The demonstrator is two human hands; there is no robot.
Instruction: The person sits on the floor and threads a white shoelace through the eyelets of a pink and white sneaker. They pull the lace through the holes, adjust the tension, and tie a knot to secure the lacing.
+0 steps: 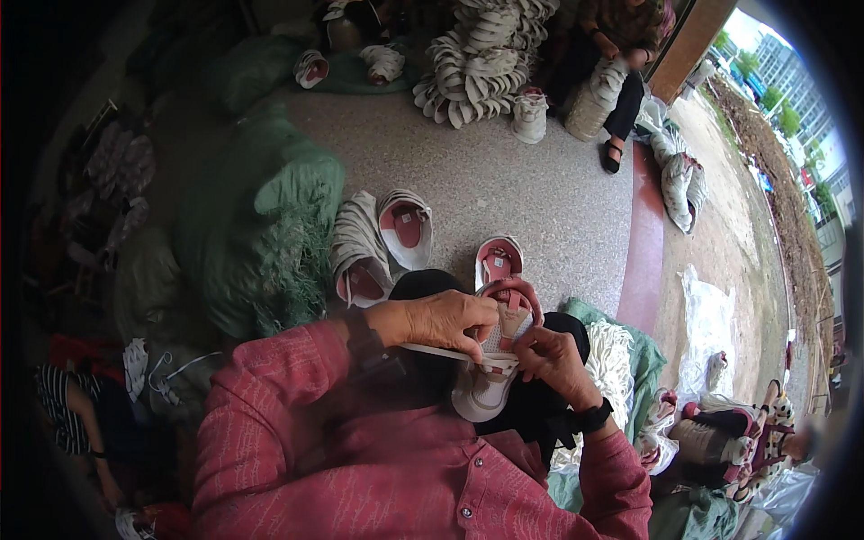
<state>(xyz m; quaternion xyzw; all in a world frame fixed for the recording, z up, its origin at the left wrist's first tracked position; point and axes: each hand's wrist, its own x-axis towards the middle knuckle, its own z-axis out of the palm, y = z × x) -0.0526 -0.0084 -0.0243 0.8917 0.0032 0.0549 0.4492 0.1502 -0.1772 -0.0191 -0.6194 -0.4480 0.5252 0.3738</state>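
A beige and white sports shoe (487, 393) with dark pink lining rests on my lap, its toe towards me and its opening away. My left hand (441, 321) is closed at the near side of its tongue, pinching a white shoelace (435, 352) that runs out to the left below the hand. My right hand (555, 363) has its fingers bent and pressed against the shoe's right edge by the lacing; whether it also pinches a lace end is hidden. Just beyond the held shoe stands another shoe (498, 259) with a pink insole.
Nested shoes (362, 236) stand ahead left, beside a large green sack (261, 207). White laces (612, 360) lie on green sacking at my right. Farther off are a big shoe pile (477, 67) and a seated person (621, 54) holding shoes. More people sit at lower left and right.
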